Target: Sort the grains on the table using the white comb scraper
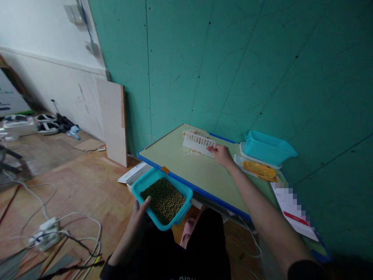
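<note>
My left hand (pixel 140 211) grips the near left rim of a teal plastic tub (pixel 186 191), thumb over the edge. Greenish and tan beans or peas (pixel 166 198) cover the tub's bottom. The tub is held just below the table's front edge. On the tabletop, my right hand (pixel 220 153) is closed on the right end of a white slotted plastic strip (pixel 198 143), which stands on its long edge. Pale grains or flakes (pixel 194 153) lie in front of the strip, and more scattered bits (pixel 201 133) lie behind it.
The pale green table (pixel 171 155) has a blue edge and stands against a green wall. At its right are an empty teal bin (pixel 268 147), an orange-yellow packet (pixel 259 169) and a white sheet (pixel 294 214). Cables and a power strip (pixel 48 233) lie on the floor at left.
</note>
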A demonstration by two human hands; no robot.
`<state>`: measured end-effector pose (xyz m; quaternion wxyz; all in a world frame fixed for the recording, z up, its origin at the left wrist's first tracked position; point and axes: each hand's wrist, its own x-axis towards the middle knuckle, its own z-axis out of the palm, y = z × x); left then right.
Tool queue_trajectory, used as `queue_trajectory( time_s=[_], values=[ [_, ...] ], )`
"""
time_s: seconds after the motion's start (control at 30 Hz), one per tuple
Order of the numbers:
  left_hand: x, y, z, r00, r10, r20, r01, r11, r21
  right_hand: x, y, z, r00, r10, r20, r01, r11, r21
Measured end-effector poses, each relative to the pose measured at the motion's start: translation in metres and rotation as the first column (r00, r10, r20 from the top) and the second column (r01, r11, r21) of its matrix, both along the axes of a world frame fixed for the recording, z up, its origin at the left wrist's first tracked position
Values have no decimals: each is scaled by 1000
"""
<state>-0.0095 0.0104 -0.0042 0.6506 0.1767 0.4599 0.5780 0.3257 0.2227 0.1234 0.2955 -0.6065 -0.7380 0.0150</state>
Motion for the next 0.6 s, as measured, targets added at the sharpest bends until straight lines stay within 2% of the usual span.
queue_trajectory(
  time_s=[0.23, 0.6],
  values=[
    [2, 1, 0, 997, 48, -61, -52, 997, -65, -4, -1, 0, 998, 37, -47, -37, 999, 3],
    [1, 2, -4, 1000, 3, -28, -5, 998, -67, -4, -1, 0, 987, 84, -134, -92, 994, -56]
  ],
)
